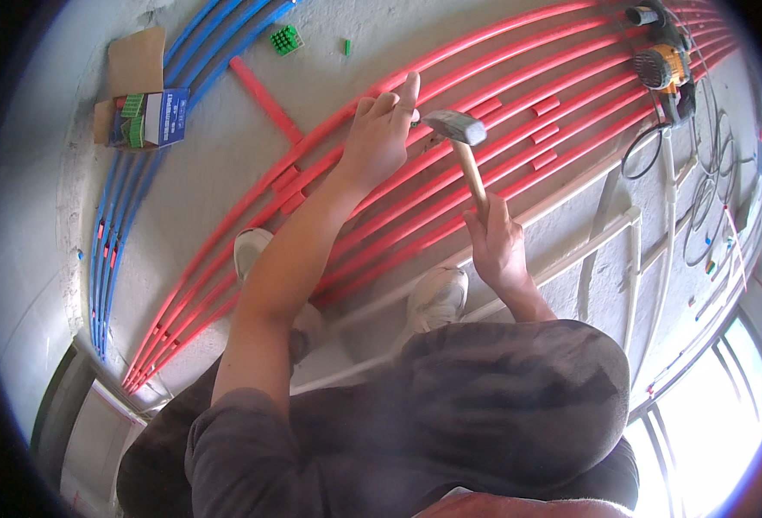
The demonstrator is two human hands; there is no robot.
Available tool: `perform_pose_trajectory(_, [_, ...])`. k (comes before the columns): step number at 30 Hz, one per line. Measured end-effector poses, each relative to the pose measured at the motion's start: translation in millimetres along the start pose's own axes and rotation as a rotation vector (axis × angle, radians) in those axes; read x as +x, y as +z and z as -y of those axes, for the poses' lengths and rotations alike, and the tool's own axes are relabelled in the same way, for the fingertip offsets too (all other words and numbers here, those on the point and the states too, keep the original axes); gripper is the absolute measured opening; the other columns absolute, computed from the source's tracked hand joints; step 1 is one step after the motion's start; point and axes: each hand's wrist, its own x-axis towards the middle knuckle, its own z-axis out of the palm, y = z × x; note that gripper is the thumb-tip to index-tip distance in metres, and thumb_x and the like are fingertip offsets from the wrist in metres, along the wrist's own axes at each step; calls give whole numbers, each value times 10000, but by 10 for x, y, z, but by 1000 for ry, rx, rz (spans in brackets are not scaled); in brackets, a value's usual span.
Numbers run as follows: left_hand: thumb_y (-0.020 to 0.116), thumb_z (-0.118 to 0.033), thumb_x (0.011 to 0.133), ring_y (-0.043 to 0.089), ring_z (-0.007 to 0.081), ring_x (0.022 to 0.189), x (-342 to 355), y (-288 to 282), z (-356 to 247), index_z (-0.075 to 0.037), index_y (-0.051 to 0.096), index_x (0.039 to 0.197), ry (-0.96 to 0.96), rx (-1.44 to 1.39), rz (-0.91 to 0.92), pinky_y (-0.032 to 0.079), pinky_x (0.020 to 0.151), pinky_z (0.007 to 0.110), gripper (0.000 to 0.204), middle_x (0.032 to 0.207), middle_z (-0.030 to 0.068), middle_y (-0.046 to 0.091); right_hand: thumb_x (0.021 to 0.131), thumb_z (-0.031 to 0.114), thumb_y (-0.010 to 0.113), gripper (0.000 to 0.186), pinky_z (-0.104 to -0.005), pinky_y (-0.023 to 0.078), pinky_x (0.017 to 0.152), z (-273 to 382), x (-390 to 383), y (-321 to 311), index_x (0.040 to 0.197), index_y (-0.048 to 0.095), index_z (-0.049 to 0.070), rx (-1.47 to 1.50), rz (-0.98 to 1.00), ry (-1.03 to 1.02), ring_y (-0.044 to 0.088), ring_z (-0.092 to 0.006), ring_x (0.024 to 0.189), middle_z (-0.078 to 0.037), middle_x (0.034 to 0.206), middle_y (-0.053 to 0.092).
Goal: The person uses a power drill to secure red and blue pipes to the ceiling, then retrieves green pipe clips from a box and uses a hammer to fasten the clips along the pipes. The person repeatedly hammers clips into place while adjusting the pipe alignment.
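Observation:
My right hand (497,244) grips a hammer by its wooden handle (470,177), and the steel head (455,127) is raised over a row of red pipes (476,116) along the floor. Just left of the hammer head, my left hand (377,142) is low over the same pipes. Its index finger points away while the other fingers curl in. A tiny dark-green thing (414,124) shows at its fingertips, too small to name. Short red sleeve pieces (545,134) sit across some pipes. Both my shoes (438,299) are among the pipes, in white covers.
An open carton (172,117) with green strips stands over blue pipes (217,43) at the left. A green cluster of small pieces (286,40) lies at the far side. To the right are an orange-and-black power tool (660,66), loose cable (711,207) and white pipes (588,246).

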Motion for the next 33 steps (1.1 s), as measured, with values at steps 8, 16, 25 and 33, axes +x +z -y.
perform_pose_trajectory(8, [625,-1,864,615,244,905,-21,-26,96,21,270,1571,-11,-43,-14,421,828,418,791,969,37,695,982,158,592,272,-557,507,633,-22,49,238,1227,507,75,-85,10,-74,651,-461,744,-215,845,660])
perform_pose_trajectory(16, [635,19,885,587,346,875,-108,190,277,5,404,1527,-193,-236,-28,443,901,486,683,952,164,605,1046,263,467,253,-477,546,514,9,153,241,1238,477,99,-383,161,-11,677,-311,643,-130,913,636])
perform_pose_trajectory(25, [680,-126,898,584,357,884,-263,-171,-418,-20,639,1083,-171,98,-88,455,818,492,218,921,135,606,962,140,640,456,-461,556,738,42,-47,-174,1373,469,42,219,-25,-33,695,-347,811,-166,917,657])
perform_pose_trajectory(33, [665,-219,910,604,382,906,-346,-65,-488,-43,620,964,-235,301,-151,467,770,515,189,930,158,632,1010,161,605,556,-372,524,776,-53,-86,-177,1518,407,49,455,114,-85,646,-175,840,-152,946,665])
